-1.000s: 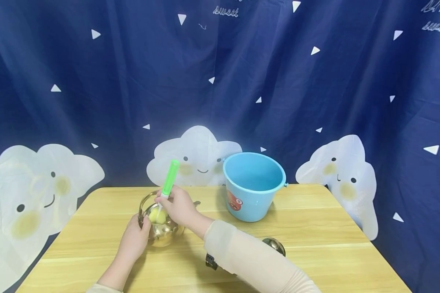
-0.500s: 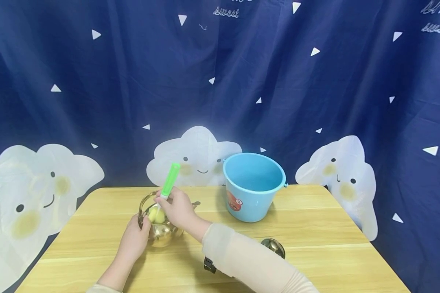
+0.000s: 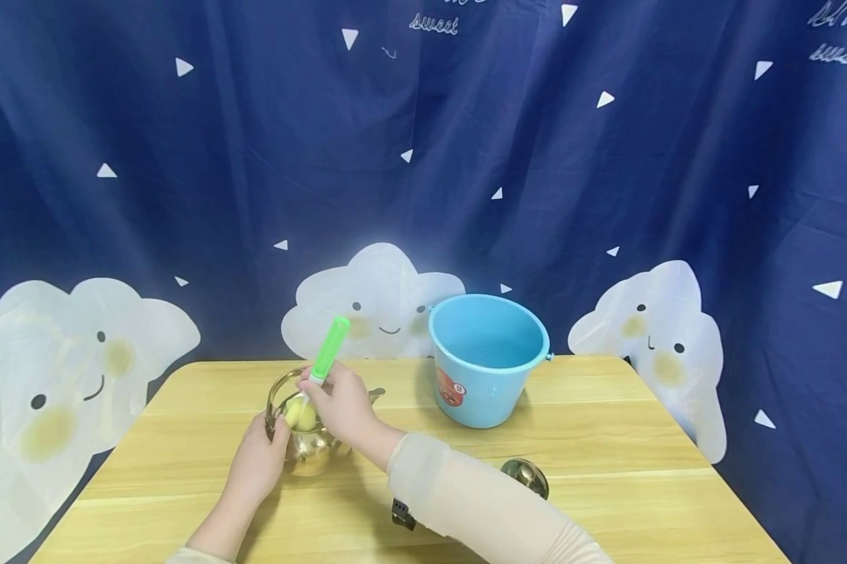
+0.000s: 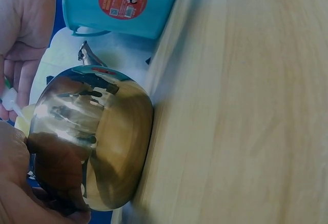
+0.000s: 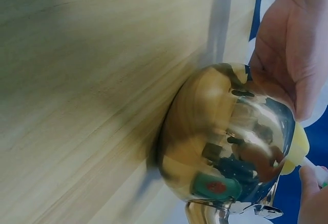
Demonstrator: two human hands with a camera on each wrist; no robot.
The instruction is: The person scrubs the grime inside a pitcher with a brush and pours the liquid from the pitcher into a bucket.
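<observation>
A shiny steel teapot (image 3: 310, 448) stands on the wooden table (image 3: 606, 446), also seen in the left wrist view as the teapot (image 4: 102, 142) and in the right wrist view as the teapot (image 5: 230, 142). My left hand (image 3: 259, 462) grips its left side. My right hand (image 3: 342, 401) pinches a brush with a green handle (image 3: 328, 349) tilted right. Its yellow sponge head (image 3: 302, 415) sits in the pot's mouth, and the sponge head (image 5: 298, 147) peeks over the rim.
A light blue plastic bucket (image 3: 488, 359) stands behind and to the right of the pot. A round steel lid (image 3: 527, 475) lies near my right forearm. A dark blue curtain with cloud faces hangs behind the table.
The green handle has leaned a little further right while the sponge stays in the pot. My left hand has kept its hold on the pot.
</observation>
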